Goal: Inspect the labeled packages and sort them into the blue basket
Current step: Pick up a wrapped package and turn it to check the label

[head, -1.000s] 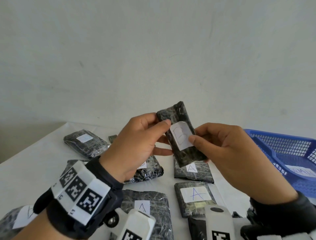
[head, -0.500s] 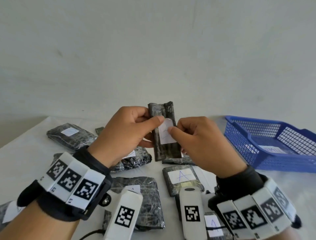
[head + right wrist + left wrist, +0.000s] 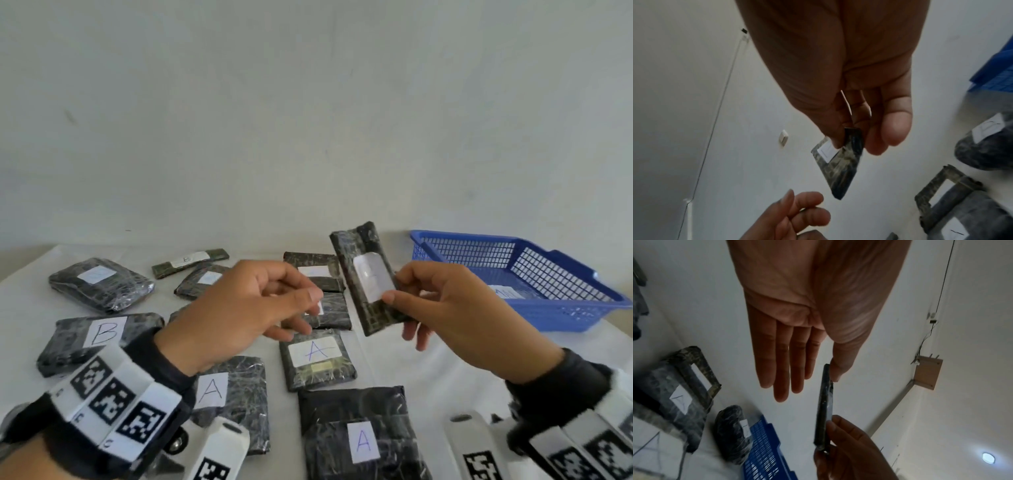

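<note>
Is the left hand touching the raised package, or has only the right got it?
Apart. In the head view a gap shows between the left hand and the package; the right hand alone pinches it. The right wrist view shows that gap too.

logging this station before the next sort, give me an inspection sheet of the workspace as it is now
surface: white table, packages spread across it.
job's things: slim dark package with a white label held in the air, letter too blurred to read; blue basket at right, a white paper inside; packages labeled A and B lie on the table.
clutter: nothing seen.
grippers: right hand pinches the slim package; left hand holds nothing, fingers straight.
cables: thin wire runs down the wall.
surroundings: plain white wall; ceiling light.
</note>
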The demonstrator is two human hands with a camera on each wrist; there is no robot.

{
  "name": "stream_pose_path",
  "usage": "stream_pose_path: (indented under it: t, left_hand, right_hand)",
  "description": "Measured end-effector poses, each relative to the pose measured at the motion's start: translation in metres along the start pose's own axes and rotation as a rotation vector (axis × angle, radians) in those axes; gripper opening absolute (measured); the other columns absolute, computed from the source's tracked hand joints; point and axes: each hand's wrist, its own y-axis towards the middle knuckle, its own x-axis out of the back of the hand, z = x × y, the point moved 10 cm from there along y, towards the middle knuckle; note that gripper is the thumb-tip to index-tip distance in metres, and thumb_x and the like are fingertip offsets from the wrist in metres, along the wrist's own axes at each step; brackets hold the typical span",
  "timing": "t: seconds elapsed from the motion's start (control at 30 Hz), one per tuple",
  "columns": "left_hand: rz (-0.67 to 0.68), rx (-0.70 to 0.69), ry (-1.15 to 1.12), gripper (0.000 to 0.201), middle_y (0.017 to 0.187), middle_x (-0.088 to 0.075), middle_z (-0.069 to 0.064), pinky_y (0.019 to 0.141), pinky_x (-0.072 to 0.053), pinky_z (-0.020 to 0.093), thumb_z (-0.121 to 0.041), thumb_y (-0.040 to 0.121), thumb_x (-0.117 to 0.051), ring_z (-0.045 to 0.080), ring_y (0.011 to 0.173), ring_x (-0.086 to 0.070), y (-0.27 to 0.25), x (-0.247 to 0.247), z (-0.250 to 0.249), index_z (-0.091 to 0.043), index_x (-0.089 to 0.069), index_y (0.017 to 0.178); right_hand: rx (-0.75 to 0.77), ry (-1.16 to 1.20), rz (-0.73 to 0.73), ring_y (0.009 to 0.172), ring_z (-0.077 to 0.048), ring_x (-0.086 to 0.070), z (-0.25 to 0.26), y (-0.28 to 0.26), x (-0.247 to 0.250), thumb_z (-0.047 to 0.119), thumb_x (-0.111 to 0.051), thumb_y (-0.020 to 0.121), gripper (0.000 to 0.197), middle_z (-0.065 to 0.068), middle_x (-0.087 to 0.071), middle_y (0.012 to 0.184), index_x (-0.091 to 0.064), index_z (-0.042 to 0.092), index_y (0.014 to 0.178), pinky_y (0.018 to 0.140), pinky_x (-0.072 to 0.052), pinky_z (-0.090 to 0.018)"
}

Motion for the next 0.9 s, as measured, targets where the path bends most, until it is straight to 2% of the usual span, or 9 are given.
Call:
stream_pose_path:
  t: [0.1, 0.2, 0.33, 0.47, 0.57, 0.67, 0.77, 0.8, 0.9]
  left_hand:
    - [0.083, 0.047, 0.054, 0.037, 0.096, -0.08, 0.007, 0.079, -0.063, 0.04, -0.04, 0.082, -0.073, 0.025, 0.086, -0.079, 0.015, -0.03, 0.001, -0.01, -0.073, 0.104]
    - [0.161, 0.077, 0.107, 0.029, 0.095, -0.08, 0.007, 0.077, -0.062, 0.037, -0.035, 0.091, -0.073, 0.027, 0.088, -0.078, 0.039, -0.057, -0.005, -0.008, -0.071, 0.104]
    - [0.233, 0.101, 0.151, 0.031, 0.099, -0.079, 0.012, 0.068, -0.059, 0.031, -0.03, 0.097, -0.07, 0.026, 0.084, -0.077, 0.086, -0.095, -0.01, -0.001, -0.069, 0.107]
    - [0.24, 0.12, 0.208, 0.029, 0.092, -0.075, 0.01, 0.063, -0.055, 0.027, -0.022, 0.1, -0.066, 0.025, 0.082, -0.072, 0.146, -0.128, -0.01, 0.005, -0.066, 0.112]
    - [0.184, 0.084, 0.259, 0.026, 0.093, -0.073, 0.012, 0.061, -0.057, 0.027, -0.017, 0.099, -0.066, 0.021, 0.082, -0.069, 0.188, -0.14, -0.01, 0.006, -0.066, 0.112]
    - [0.136, 0.011, 0.382, 0.016, 0.098, -0.07, 0.009, 0.077, -0.063, 0.039, -0.017, 0.097, -0.069, 0.021, 0.089, -0.067, 0.223, -0.15, -0.011, -0.005, -0.069, 0.108]
    - [0.157, -0.073, 0.555, 0.029, 0.119, -0.067, 0.004, 0.095, -0.055, 0.035, -0.017, 0.097, -0.068, 0.021, 0.112, -0.065, 0.246, -0.166, -0.014, -0.011, -0.067, 0.125]
    - [0.181, -0.098, 0.621, 0.035, 0.13, -0.065, 0.006, 0.102, -0.051, 0.034, -0.017, 0.098, -0.068, 0.022, 0.121, -0.062, 0.251, -0.174, -0.015, -0.011, -0.064, 0.132]
    - [0.281, -0.152, 0.797, 0.048, 0.15, -0.054, 0.008, 0.111, -0.04, 0.031, -0.021, 0.102, -0.063, 0.022, 0.137, -0.052, 0.261, -0.196, -0.016, -0.012, -0.052, 0.147]
  right_hand:
    - [-0.129, 0.088, -0.003, 0.057, -0.02, -0.069, -0.032, 0.004, 0.03, 0.004, -0.071, 0.095, 0.015, -0.027, -0.069, 0.078, -0.068, -0.01, 0.098, 0.052, -0.059, -0.029]
    - [-0.265, 0.175, 0.017, 0.059, -0.022, -0.07, -0.067, 0.014, 0.065, -0.001, -0.069, 0.095, 0.014, -0.019, -0.071, 0.074, -0.069, -0.012, 0.103, 0.059, -0.062, -0.031]
    - [-0.37, 0.348, -0.032, 0.055, -0.018, -0.066, -0.102, 0.036, 0.114, -0.007, -0.063, 0.096, 0.01, -0.023, -0.07, 0.082, -0.07, -0.013, 0.1, 0.05, -0.056, -0.022]
    - [-0.437, 0.362, -0.129, 0.05, -0.013, -0.064, -0.131, 0.069, 0.155, -0.004, -0.061, 0.099, 0.011, -0.017, -0.071, 0.075, -0.07, -0.011, 0.098, 0.049, -0.055, -0.018]
    - [-0.507, 0.306, -0.131, 0.045, -0.011, -0.061, -0.152, 0.092, 0.168, -0.002, -0.056, 0.103, 0.013, -0.019, -0.065, 0.079, -0.064, -0.012, 0.099, 0.044, -0.052, -0.017]
    - [-0.58, 0.149, -0.113, 0.053, -0.016, -0.057, -0.172, 0.115, 0.178, -0.002, -0.052, 0.106, 0.017, -0.018, -0.062, 0.075, -0.061, -0.012, 0.096, 0.041, -0.05, -0.018]
    - [-0.631, -0.099, -0.114, 0.059, -0.021, -0.061, -0.193, 0.137, 0.19, -0.006, -0.056, 0.103, 0.013, -0.018, -0.063, 0.075, -0.061, -0.009, 0.091, 0.049, -0.055, -0.025]
    - [-0.637, -0.141, -0.107, 0.063, -0.023, -0.062, -0.198, 0.143, 0.19, -0.011, -0.057, 0.099, 0.009, -0.018, -0.062, 0.078, -0.06, -0.007, 0.091, 0.048, -0.056, -0.025]
    - [-0.637, -0.227, -0.073, 0.07, -0.026, -0.061, -0.21, 0.164, 0.19, -0.019, -0.06, 0.091, 0.023, -0.016, -0.058, 0.084, -0.054, 0.0, 0.081, 0.04, -0.053, -0.022]
